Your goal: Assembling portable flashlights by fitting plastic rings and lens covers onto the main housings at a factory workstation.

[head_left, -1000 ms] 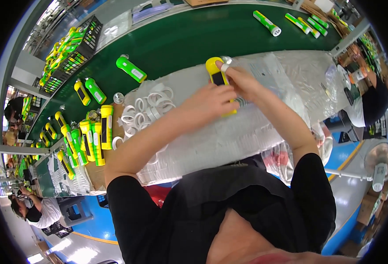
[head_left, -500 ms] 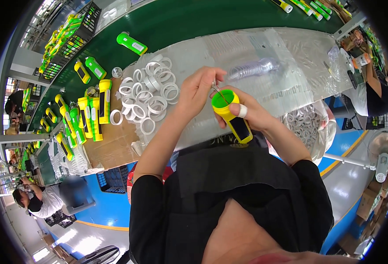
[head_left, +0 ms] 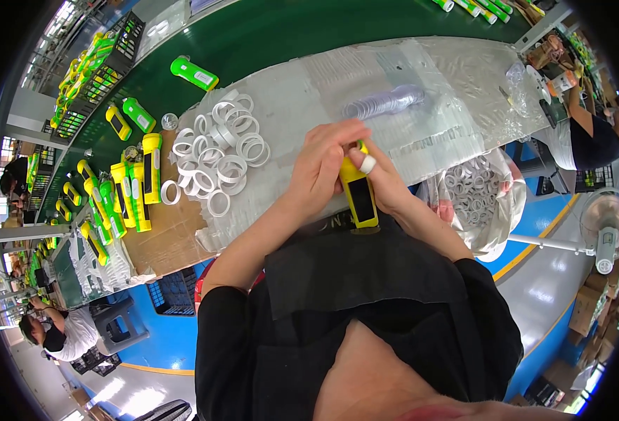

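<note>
In front of my chest a yellow flashlight point(head_left: 360, 200) with a black panel stands tilted, its wide end away from me. My right hand point(head_left: 385, 182) grips it from the right, with a white wrap on the thumb. My left hand point(head_left: 318, 168) lies over the wide end, its fingers stretched out across the mouth. Whatever is under that palm is hidden. Left of my hands, white rings point(head_left: 218, 202) are heaped loosely. Beyond them lies a long row of overlapping clear discs point(head_left: 383, 103).
Yellow and green flashlights point(head_left: 151, 168) stand and lie at the left, with a black crate point(head_left: 116, 67) of more behind. A bag of white rings point(head_left: 474, 200) hangs at the right table edge. A co-worker point(head_left: 590, 137) sits at the far right, another person point(head_left: 63, 330) far left.
My left hand has come down from above the flashlight's open mouth to cover it. The thin metal piece between its fingers no longer shows. The flashlight has shifted slightly left.
</note>
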Tool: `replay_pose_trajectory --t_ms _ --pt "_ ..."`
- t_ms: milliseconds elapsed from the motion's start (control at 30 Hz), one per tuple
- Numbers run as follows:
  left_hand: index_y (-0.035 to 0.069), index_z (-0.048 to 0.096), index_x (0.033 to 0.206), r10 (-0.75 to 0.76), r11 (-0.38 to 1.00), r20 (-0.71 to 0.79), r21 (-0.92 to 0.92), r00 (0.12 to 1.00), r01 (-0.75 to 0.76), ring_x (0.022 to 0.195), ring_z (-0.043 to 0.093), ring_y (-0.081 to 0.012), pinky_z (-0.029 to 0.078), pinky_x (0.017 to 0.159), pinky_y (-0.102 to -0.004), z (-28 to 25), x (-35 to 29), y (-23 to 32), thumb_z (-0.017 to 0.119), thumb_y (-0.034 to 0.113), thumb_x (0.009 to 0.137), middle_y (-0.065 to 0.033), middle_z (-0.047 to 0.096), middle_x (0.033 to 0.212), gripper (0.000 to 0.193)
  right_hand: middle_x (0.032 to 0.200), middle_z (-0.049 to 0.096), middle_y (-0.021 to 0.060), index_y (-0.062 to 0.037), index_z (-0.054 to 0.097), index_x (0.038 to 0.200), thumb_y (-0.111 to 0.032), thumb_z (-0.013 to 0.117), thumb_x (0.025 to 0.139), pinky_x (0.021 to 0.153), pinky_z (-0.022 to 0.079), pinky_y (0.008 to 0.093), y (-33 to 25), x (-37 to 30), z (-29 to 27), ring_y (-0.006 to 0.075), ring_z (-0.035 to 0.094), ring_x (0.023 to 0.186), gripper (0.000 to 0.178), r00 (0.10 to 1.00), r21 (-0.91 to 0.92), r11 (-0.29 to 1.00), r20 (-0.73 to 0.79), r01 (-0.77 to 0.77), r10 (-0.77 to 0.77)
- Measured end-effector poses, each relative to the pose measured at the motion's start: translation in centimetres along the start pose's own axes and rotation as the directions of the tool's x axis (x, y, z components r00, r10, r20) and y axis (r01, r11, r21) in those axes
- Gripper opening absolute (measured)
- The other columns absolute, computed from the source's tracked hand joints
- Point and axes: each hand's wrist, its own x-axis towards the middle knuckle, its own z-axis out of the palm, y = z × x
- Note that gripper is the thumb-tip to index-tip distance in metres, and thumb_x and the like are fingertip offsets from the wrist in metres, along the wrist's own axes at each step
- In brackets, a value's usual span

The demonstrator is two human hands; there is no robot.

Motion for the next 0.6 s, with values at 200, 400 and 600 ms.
replay_pose_trajectory --t_ms 200,400,600 --pt "0.003 0.047 0.139 -0.278 0.960 -0.007 -0.020 0.961 0.278 0.130 0.046 -0.0262 0.035 0.107 -0.0364 1.4 3.3 -4.7 0.043 0.036 0.103 -0.0165 0.051 0.139 0.049 0.089 0.060 0.0123 -0.0047 0.045 0.130 -0.025 0.050 0.099 0.068 0.049 0.0317 -1.6 -0.9 -2.4 0.0198 0.061 0.075 0.037 0.995 0.019 0.995 -0.032 0.099 -0.098" --pt "0.006 0.056 0.129 -0.234 0.859 0.021 0.473 0.972 0.197 0.116 0.052 -0.0318 0.042 0.099 -0.0401 2.1 3.1 -9.2 0.074 0.030 0.081 -0.0152 0.059 0.121 0.057 0.088 0.061 0.0110 -0.0057 0.048 0.128 -0.028 0.051 0.099 0.067 0.048 0.0303 -2.0 -1.5 -3.5 0.0182 0.060 0.072 0.037 0.991 -0.006 0.996 -0.101 0.092 -0.092" --pt "0.007 0.060 0.124 -0.279 0.941 -0.021 0.195 0.960 0.277 0.110 0.053 -0.0292 0.043 0.093 -0.0387 0.4 3.4 -6.8 0.077 0.024 0.078 -0.0111 0.059 0.116 0.052 0.088 0.059 0.0118 -0.0031 0.047 0.130 -0.038 0.051 0.098 0.068 0.047 0.0298 -2.2 -1.2 -3.3 0.0186 0.059 0.074 0.047 0.992 -0.120 0.989 -0.084 0.084 -0.094"
